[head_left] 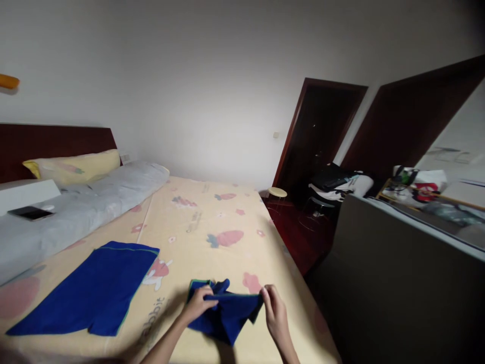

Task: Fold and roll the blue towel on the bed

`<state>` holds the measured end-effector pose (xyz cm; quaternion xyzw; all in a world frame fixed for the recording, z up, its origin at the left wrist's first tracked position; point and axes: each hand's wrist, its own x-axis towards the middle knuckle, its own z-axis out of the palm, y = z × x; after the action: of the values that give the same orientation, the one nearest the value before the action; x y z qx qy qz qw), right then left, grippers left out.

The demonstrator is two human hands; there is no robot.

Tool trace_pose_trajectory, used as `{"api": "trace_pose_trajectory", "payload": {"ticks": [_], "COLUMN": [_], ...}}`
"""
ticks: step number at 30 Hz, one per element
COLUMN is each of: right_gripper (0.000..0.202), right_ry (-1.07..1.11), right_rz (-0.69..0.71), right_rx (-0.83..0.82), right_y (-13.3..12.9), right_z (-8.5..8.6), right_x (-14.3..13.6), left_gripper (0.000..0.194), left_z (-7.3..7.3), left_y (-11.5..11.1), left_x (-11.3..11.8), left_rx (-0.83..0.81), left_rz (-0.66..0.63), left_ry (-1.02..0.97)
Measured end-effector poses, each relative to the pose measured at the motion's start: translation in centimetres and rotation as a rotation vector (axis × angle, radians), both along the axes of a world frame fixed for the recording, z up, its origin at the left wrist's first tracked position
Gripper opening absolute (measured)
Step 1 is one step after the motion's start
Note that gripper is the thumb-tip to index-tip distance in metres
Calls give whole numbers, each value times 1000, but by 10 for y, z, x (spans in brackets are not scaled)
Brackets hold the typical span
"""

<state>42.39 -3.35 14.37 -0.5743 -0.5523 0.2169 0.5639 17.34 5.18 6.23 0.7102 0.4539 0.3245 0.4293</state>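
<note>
A crumpled blue cloth (231,313) with green edging is stretched between my two hands, low over the front of the bed. My left hand (200,303) pinches it near its upper left, where part of the fabric bunches up. The right-hand corner is gripped between the thumb and fingers of my right hand (273,309). From there the fabric hangs in loose folds, and its lower point dips toward the sheet. To the left, a second blue cloth (94,288) with the same green edging lies spread flat, with a notch in its lower edge.
The bed's sheet (212,212) has a carrot and rabbit print. On the left are a grey-white bedding roll (125,192), a yellow pillow (83,167) and a dark phone-like object (31,213). A dark panel (397,283) stands right of the bed; a round stool (278,192) is beyond.
</note>
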Motion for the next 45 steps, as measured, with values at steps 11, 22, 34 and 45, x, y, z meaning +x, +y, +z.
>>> {"api": "trace_pose_trajectory", "payload": {"ticks": [11,22,34,45], "right_gripper": [38,31,44,54], "right_ry": [-548,-697,-499,-456], "right_rz": [340,211,160,38], "right_rx": [-168,-376,-252,-252], "right_y": [28,51,23,57], "right_z": [88,93,63,79], "right_x": [62,133,178,189], "left_gripper": [7,31,56,48], "left_z": [134,149,157,163], "left_y": [32,35,18,45], "left_x": [-92,-173,-224,-221], "left_rx": [204,190,-55,-218], "left_rz": [16,203,420,462], "left_ry": [74,159,-61,-377]}}
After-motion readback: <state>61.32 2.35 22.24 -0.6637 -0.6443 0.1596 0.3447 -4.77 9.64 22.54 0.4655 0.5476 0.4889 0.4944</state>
